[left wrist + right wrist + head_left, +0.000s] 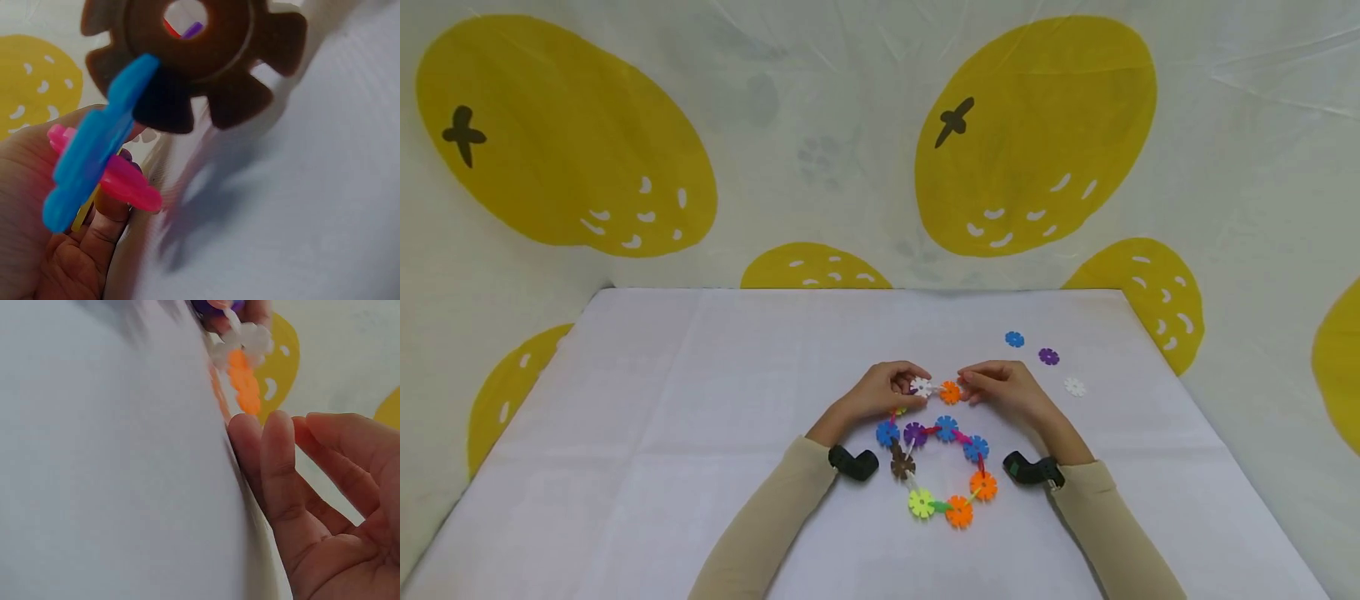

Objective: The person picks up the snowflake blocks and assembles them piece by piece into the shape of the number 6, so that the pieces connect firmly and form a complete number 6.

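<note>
My left hand (880, 392) pinches the far end of a chain of slotted snowflake discs, right beside a white disc (919, 387). An orange disc (951, 392) ends the chain, joined on by a whitish disc seen edge-on. My right hand (1003, 390) has its fingertips right at the orange disc's edge; in the right wrist view its fingers (278, 444) are fairly straight, just below that disc. Nearer me, the rest of the chain curves into a loop, with an orange disc (958, 512) at its front. Close in the left wrist view are a brown disc (215, 44), a blue disc (94, 156) and a pink one (128, 181).
Three loose discs lie on the white-covered table (625, 433) beyond my right hand: blue (1015, 339), purple (1048, 357) and white (1075, 387). A cloth wall with yellow fruit prints (820, 150) rises behind the table's far edge.
</note>
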